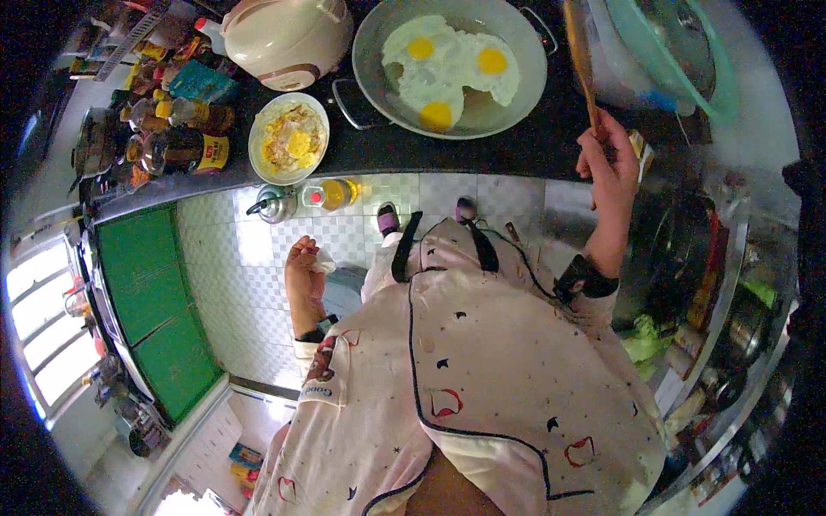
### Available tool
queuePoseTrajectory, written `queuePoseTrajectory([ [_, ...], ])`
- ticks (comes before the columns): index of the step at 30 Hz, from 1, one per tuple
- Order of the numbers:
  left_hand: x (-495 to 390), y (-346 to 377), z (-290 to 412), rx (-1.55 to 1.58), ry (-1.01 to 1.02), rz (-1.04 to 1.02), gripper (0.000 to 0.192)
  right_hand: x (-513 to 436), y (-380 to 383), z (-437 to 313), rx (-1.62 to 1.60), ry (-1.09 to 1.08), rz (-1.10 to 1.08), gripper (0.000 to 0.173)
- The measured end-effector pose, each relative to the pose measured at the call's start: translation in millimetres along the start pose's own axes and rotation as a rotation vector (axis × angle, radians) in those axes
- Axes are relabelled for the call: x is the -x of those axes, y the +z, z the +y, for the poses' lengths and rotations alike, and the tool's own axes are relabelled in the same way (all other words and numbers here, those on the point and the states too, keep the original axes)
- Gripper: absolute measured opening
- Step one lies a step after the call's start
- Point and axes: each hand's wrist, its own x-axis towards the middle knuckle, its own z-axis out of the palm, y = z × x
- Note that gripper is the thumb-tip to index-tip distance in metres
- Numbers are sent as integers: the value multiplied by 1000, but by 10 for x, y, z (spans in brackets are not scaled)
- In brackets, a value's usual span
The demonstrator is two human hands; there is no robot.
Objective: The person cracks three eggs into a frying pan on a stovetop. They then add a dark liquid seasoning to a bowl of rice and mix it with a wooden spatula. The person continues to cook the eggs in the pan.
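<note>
My right hand grips a wooden utensil by its handle. It is raised at the right of the pan, and its far end runs out of view at the top. Three fried eggs with whole yellow yolks and joined whites lie in a wide two-handled metal pan. Left of the pan stands a white bowl holding cooked egg pieces. My left hand hangs low over the floor, away from the counter, its fingers curled around a crumpled white piece, perhaps tissue.
A cream rice cooker stands behind the bowl. Several sauce bottles crowd the left counter. At right is a pale green translucent container. On the tiled floor stand a kettle and an oil jug.
</note>
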Motion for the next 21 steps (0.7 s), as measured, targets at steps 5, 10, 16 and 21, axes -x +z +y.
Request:
queuePoseTrajectory([
  [5,567,417,-369,26,38,130,21,-287,-220,29,112,151,-72,43],
  [10,969,386,-401,-90,36,223,23,-415,-180,161,5,8,-107,47],
  [16,998,338,-278,-74,153,258,18,-390,-168,-21,-169,84,-177,52],
  [21,800,388,-75,-166,151,189,16,-268,-55,-153,-56,107,-109,54],
])
